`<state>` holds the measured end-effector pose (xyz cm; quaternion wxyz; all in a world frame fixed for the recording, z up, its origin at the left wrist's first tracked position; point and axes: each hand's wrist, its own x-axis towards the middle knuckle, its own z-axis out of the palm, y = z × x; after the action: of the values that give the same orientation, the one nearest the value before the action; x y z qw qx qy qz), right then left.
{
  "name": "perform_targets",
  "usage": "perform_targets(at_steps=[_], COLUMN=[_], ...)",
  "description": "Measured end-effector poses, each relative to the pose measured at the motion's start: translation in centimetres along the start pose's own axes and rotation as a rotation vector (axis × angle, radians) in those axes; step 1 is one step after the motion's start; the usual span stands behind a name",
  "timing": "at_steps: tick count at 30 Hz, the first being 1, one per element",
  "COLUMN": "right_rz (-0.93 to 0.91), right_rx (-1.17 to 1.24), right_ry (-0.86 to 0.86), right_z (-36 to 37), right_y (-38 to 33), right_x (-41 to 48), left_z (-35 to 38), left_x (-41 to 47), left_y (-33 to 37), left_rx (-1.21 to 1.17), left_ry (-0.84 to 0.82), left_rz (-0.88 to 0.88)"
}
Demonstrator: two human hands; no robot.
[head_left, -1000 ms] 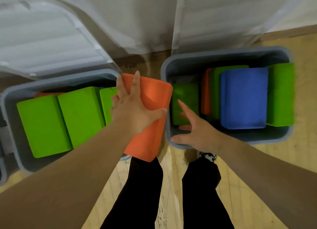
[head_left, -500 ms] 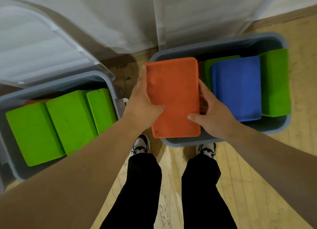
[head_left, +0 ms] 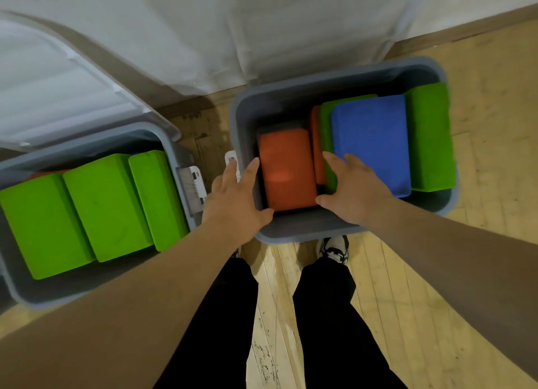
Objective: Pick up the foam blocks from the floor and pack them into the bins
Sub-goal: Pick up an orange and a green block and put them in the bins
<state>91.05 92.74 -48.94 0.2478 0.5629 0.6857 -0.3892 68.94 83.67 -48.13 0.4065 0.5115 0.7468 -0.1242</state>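
Flanking orange block in rt bin — L hand; R hand.

Two bare forearms are seen, the left arm and the right arm, each left uncovered down to the left hand and the right hand. The legs are clothed in plain black trousers, cut long and reaching the shoes. White trainers with black markings are worn: the right shoe is shown by its toe and laces, while only a sliver of the left shoe is seen.
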Motion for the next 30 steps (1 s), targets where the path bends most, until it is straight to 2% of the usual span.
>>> perform_targets(at_steps=[4,9,13,17,23,30], right_rz=[-0.009,-0.124,-0.276,-0.431,-0.722,-1.011], right_rx=[-0.180,-0.355,-0.476,-0.650,-0.939,-1.248], right_ry=[-0.012,0.038,0.072,0.058,0.041,-0.005], right_z=[-3.3,-10.2,-15.3,-17.4,-14.9,-4.2], right_y=[-0.5,-3.6,-7.4,-11.9,-18.8,-25.2], right_x=[-4.0,-11.8,-18.6,-25.1,-33.8,-44.2], left_z=[-3.1,-8.8,-10.7,-9.9,-4.2,7.3], left_x=[-4.0,-12.3,-22.4,-32.2,-45.1,-59.0], left_y=[1.2,3.1,3.9,3.1,0.7,-1.4], left_rx=[0.060,0.066,0.017,-0.136,-0.397,-0.625], left_ry=[0.051,0.184,0.323,0.340,0.387,0.456], left_rz=[-0.009,-0.064,-0.182,-0.389,-0.650,-0.920])
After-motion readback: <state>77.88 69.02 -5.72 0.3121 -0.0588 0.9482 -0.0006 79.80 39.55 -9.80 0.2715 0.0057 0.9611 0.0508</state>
